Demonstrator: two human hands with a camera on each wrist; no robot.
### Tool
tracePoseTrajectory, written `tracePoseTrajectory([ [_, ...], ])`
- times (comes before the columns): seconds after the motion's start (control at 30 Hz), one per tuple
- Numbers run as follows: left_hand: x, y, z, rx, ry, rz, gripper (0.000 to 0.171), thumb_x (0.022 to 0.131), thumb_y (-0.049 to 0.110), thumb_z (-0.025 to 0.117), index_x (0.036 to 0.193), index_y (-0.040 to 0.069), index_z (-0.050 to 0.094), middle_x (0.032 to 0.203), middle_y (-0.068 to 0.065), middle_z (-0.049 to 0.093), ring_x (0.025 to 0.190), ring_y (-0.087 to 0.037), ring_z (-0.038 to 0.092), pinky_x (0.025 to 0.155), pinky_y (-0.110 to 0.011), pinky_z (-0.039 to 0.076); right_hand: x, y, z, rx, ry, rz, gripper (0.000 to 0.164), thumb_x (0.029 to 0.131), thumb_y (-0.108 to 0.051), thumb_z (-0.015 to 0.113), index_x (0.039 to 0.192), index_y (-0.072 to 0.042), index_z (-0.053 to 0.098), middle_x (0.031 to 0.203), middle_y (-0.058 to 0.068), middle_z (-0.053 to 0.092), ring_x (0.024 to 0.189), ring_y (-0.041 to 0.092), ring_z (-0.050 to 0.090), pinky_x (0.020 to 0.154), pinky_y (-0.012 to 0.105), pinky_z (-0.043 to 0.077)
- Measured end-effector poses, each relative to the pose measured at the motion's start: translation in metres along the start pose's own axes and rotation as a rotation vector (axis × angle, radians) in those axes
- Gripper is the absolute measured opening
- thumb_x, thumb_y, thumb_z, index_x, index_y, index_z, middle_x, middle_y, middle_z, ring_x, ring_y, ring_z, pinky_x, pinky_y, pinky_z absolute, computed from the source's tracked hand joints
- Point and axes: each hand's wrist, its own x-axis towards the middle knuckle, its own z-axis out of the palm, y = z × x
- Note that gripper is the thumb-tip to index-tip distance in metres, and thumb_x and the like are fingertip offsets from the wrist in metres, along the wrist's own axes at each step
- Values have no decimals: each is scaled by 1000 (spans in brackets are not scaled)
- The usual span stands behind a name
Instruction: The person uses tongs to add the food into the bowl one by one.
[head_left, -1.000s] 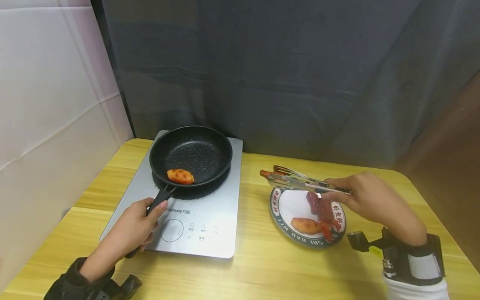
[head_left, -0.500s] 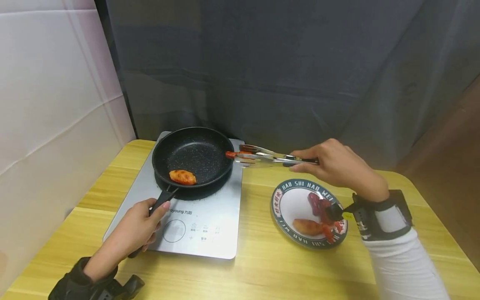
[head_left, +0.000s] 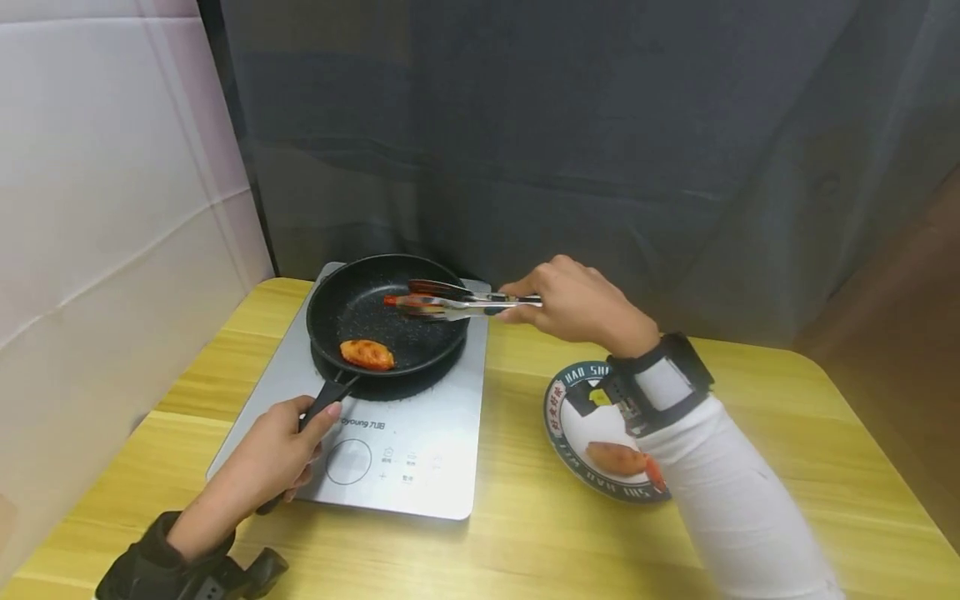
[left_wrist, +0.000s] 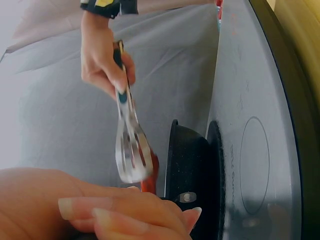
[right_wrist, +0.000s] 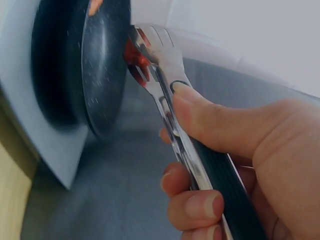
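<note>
My left hand (head_left: pixel 285 446) grips the black handle of a frying pan (head_left: pixel 412 333), which sits on a flat silver cooktop (head_left: pixel 435 467). Near the pan's handle side lies a browned chicken wing piece (head_left: pixel 367 354). My right hand (head_left: pixel 573 302) holds metal tongs (head_left: pixel 465 305) over the pan. Pinched between their slotted ends is a red food piece (right_wrist: pixel 137 56), its kind partly hidden by the metal. In the left wrist view the tongs and the red piece (left_wrist: pixel 154 172) hang above the pan's rim.
To the right on the wooden table (head_left: pixel 517 533) stands a patterned plate (head_left: pixel 558 421), partly covered by the right forearm. Another wing piece (head_left: pixel 617 458) and a red piece (head_left: pixel 655 472) show on it. A dark curtain (head_left: pixel 562 150) hangs behind.
My right hand has carried the tongs and the red piece left, from above the plate to over the pan. The left hand stays on the handle.
</note>
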Motion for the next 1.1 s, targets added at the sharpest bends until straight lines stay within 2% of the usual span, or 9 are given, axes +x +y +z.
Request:
tracePoseTrajectory([
  [0.23,1,0,1,-21,-11,-15,40,103,31,46,117,-6,44,57,-4,39,39,-14,35,37,-29,37,32,-20,18,-7,-30,-12,40,87,-42,70,119,-17,69,61,-2,57,52,14,39,44,28,29],
  [0.37,2,1,1,-16,-7,-12,39,103,31,46,116,-6,44,56,-4,39,39,-14,35,37,-29,37,47,-29,27,-46,-39,-22,43,88,-45,68,120,-17,68,78,0,68,58,14,48,45,27,34],
  [0.5,2,1,1,-13,-5,-18,40,103,31,46,118,-6,44,56,-3,39,39,-14,36,37,-28,37,58,-35,34,-80,-47,-15,43,87,-46,67,121,-19,68,98,-1,70,68,14,55,50,29,42],
  [0.63,3,1,2,-6,-1,-19,41,103,30,46,121,-7,43,56,-3,40,38,-14,36,37,-28,37,63,-38,40,-71,-63,-10,43,87,-46,67,121,-20,68,107,0,69,70,14,55,51,29,43],
  [0.8,3,2,2,-2,2,-17,41,103,30,46,120,-7,43,57,-4,41,38,-14,37,36,-28,37,67,-38,43,-54,-81,15,42,87,-45,68,121,-20,67,107,0,69,67,14,54,49,28,41],
  [0.97,2,2,2,-5,4,-14,40,103,30,46,119,-7,44,57,-4,41,38,-14,36,36,-28,37,70,-37,47,-36,-106,39,43,87,-47,67,122,-21,66,117,-1,66,71,12,57,52,28,43],
  [1.1,2,2,2,-12,3,-18,39,103,30,46,118,-6,44,56,-4,41,38,-14,36,36,-28,36,71,-37,49,-25,-115,44,44,87,-47,66,122,-20,66,118,0,66,73,12,57,54,28,44],
])
